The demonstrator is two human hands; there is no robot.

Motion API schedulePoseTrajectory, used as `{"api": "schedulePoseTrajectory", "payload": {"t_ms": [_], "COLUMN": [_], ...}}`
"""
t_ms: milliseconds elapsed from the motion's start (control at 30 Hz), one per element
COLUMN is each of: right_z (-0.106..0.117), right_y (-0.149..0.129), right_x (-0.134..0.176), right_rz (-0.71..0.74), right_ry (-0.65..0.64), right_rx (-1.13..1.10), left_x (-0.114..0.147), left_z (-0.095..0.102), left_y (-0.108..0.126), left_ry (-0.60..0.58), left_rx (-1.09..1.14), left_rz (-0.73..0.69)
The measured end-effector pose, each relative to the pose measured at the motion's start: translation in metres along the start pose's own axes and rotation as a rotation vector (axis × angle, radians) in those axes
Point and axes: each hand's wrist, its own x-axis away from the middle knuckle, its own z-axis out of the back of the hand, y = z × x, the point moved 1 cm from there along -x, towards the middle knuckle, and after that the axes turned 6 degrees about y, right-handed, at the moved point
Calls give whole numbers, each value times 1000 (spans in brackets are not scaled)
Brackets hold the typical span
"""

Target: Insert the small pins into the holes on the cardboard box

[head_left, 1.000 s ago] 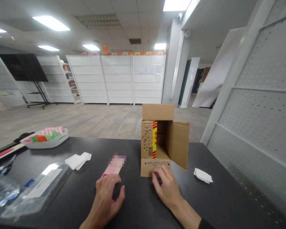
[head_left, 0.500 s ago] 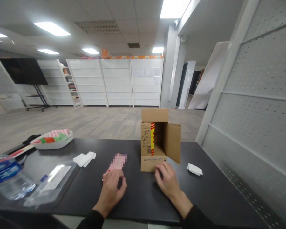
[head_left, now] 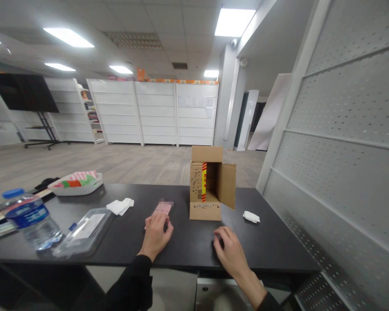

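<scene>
My left hand (head_left: pixel 156 234) rests on the near end of a pink slip that looks like a banknote (head_left: pixel 163 208). The slip lies flat on the black table, partly blurred and partly under my fingers. The fingers are bent and the thumb stands apart. My right hand (head_left: pixel 229 249) is over the table in front of a cardboard box (head_left: pixel 196 183), apart from it. Its fingers are loosely curled, the thumb is spread away, and nothing shows in them. The box lies with its opening toward me, flaps folded out, a yellow and red tape strip on one flap.
Folded white tissues (head_left: pixel 119 206) lie left of the slip, another tissue (head_left: pixel 251 217) right of the box. Further left are a clear plastic case (head_left: pixel 84 233), a water bottle (head_left: pixel 32 220) and a white basket (head_left: pixel 79 190) with colourful packages. A perforated panel (head_left: pixel 330 129) stands at the right.
My right hand has drawn back toward me, off the box's front flap. My left hand has slid slightly forward over the pink slip. The whole view has shifted.
</scene>
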Motion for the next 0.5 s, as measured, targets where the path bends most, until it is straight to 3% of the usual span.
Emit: {"api": "schedulePoseTrajectory", "payload": {"t_ms": [133, 233, 300, 500], "right_z": [-3, 14, 42, 153], "right_y": [5, -3, -21, -99], "right_x": [-1, -15, -33, -77], "right_rz": [-32, -45, -24, 164], "right_ry": [-52, -5, 81, 411], "right_rx": [-110, -234, -284, -510], "left_x": [0, 1, 1, 1], "left_z": [0, -1, -1, -1], "left_y": [1, -1, -1, 0], "left_ry": [-37, -39, -37, -43], "left_rx": [11, 27, 35, 36], "left_rz": [2, 6, 9, 21]}}
